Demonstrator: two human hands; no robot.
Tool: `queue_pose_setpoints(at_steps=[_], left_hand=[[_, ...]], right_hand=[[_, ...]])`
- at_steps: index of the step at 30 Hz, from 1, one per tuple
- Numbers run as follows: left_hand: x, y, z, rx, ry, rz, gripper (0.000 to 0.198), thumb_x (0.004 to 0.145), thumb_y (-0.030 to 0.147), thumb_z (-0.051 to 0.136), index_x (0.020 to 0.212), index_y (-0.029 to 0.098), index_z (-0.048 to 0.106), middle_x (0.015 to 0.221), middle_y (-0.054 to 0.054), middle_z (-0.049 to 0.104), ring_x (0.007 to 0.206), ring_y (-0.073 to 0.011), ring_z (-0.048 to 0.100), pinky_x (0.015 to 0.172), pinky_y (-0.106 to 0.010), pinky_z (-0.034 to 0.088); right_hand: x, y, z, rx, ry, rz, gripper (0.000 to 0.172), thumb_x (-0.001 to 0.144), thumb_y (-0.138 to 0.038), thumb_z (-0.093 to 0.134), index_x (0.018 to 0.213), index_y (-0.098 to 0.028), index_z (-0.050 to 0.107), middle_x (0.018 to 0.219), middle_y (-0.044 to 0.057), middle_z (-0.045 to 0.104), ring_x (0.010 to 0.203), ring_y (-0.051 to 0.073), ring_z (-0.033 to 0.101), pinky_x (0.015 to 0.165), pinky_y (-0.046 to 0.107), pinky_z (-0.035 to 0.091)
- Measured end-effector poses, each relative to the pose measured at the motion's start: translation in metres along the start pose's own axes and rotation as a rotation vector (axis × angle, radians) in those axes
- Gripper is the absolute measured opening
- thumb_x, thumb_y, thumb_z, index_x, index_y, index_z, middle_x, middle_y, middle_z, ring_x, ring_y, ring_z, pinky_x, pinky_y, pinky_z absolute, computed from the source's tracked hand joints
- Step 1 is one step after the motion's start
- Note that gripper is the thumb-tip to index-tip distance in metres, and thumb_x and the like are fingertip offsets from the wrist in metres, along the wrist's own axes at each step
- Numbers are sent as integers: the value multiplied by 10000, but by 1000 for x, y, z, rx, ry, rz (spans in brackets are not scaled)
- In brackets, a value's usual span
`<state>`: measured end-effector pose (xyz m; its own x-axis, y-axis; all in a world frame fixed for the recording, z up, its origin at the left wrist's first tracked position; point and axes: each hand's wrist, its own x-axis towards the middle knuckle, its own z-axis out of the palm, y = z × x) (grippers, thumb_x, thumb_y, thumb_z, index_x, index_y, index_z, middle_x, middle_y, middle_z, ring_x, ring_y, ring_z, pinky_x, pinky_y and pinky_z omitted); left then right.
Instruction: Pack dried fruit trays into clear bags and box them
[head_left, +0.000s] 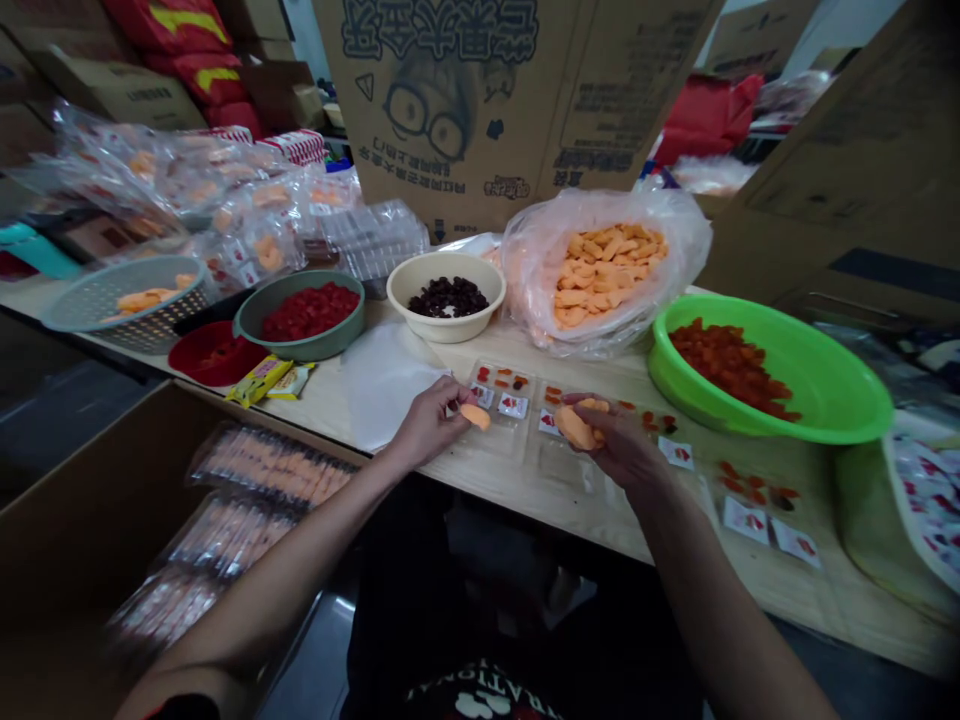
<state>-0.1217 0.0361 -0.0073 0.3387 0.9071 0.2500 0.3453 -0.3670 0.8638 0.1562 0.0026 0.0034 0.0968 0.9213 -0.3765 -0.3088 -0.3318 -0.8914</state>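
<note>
Over plastic trays (501, 412), left hand (427, 425) and right hand (611, 450) grip apparently dried orange pieces (475, 417).

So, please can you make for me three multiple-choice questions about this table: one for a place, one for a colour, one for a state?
1. Where does the white bowl of dark fruit stand?
A. Inside a cardboard box
B. On the table, between the olive-green bowl and the bag of orange pieces
C. On the floor

2. What colour is the fruit in the bright green basin?
A. Orange-red
B. Blue
C. White

3. What is the state of the left hand?
A. Lying empty on the table
B. Reaching into the basin
C. Holding an orange piece in its fingers

Answers:
1. B: the bowl sits on the table with those two on either side.
2. A: the pieces in the basin show orange-red.
3. C: the piece shows at the fingertips.
</note>
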Motion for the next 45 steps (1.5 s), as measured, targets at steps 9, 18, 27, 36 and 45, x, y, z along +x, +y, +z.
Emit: queue_pose_setpoints(at_steps=[9,18,27,36,45], left_hand=[[-20,-31,16,332,-222,332,405,838,13,432,1155,191,608,1317,-109,570,1211,-190,571,976,-321,491],[-22,-7,24,695,-162,79,198,911,179,507,931,178,703,894,-102,685,950,-272,581,875,-428,465],[-11,8,34,692,-360,106,208,931,349,579,927,167,681,958,-118,673,933,-268,626,845,-377,471],[0,-11,30,469,-176,-41,138,859,156,563,908,192,687,933,-77,662,915,-220,636,796,-313,499],[-4,16,48,-229,-188,-245,364,876,381,642,1135,126,655,789,-22,646,642,-123,565,580,-220,443]], right_hand=[[-8,26,15,-28,24,-13,368,521,-361,855,834,-203,743,786,15,647,699,159,565,562,253,403],[-9,34,37,-75,4,-142,309,624,-395,782,884,-247,709,797,1,638,718,174,561,615,283,406],[-7,41,46,-146,62,-222,263,661,-381,712,881,-239,687,791,-2,615,701,167,538,617,283,392],[-6,47,47,-126,60,-217,255,656,-391,722,867,-249,700,770,-2,608,691,175,537,608,289,387],[-6,47,55,-112,68,-307,201,697,-374,707,858,-258,675,751,-10,601,684,167,532,603,283,402]])
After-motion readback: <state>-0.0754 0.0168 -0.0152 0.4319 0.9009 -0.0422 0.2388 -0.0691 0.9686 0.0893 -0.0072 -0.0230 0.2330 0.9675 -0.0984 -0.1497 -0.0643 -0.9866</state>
